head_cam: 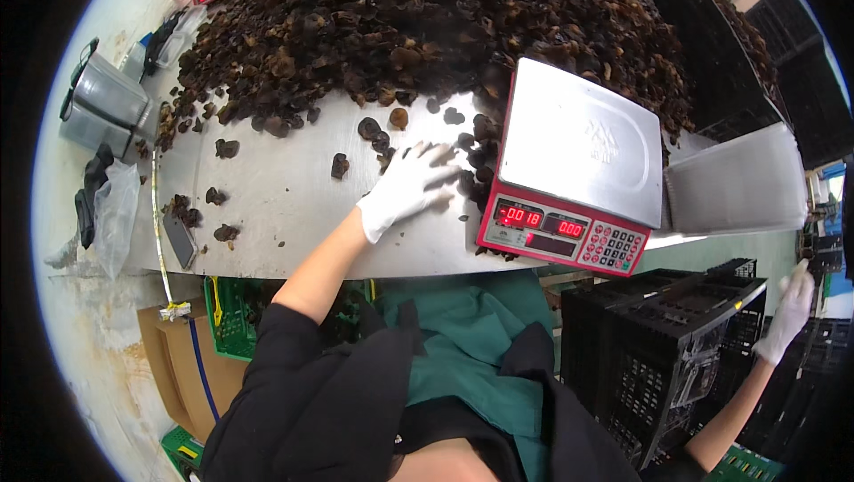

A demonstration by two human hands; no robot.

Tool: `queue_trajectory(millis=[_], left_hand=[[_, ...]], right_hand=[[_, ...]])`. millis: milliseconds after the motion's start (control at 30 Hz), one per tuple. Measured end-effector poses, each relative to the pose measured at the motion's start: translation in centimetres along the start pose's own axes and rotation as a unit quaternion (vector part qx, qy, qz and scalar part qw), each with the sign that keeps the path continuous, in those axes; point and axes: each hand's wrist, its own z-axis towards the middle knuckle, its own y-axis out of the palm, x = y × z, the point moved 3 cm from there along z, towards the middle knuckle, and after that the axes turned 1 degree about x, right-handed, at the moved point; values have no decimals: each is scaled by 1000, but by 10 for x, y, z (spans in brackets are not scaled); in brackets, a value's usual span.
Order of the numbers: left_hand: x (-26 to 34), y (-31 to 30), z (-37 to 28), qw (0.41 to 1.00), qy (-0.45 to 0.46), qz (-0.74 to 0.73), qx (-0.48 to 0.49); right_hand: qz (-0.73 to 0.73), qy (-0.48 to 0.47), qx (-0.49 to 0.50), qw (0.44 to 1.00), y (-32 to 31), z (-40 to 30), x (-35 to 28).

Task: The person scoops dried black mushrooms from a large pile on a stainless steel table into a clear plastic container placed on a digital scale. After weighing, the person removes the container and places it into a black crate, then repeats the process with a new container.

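Note:
My left hand (410, 185), in a white glove, rests on the metal table (293, 215) with its fingers apart. Small dark pieces of what looks like wood ear fungus (380, 142) lie by its fingertips. Right of that hand stands a red electronic scale (580, 135) with a bare metal pan and lit red digits; more pieces lie along its left side. My right hand (784, 315), gloved too, is stretched out at the far right beyond the black plastic crates (640, 342). Its fingers are too small and blurred to tell whether they hold anything.
A large heap of the dark pieces (413, 22) covers the table's back. Stacked clear plastic containers (734, 182) stand right of the scale, others (110, 98) at left. A phone (179, 240) and a tape measure (157, 215) lie left. Below are a cardboard box (173, 362) and green crate (227, 342).

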Motion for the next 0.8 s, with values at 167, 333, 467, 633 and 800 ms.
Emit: queue_trajectory(millis=[167, 333, 467, 633, 800], left_hand=[[-2, -57, 16, 998, 46, -46, 18], [-87, -77, 97, 977, -45, 16, 207], [-110, -32, 120, 979, -107, 117, 127], [-57, -27, 53, 996, -36, -41, 69], [-37, -60, -44, 987, -73, -127, 63]], right_hand=[[-265, -331, 37, 905, 35, 113, -3], [-234, -353, -38, 905, 103, 161, 34], [-103, -103, -181, 973, 90, 226, 117], [112, 6, -314, 943, 79, 249, 160], [171, 68, -308, 933, 104, 254, 163]])
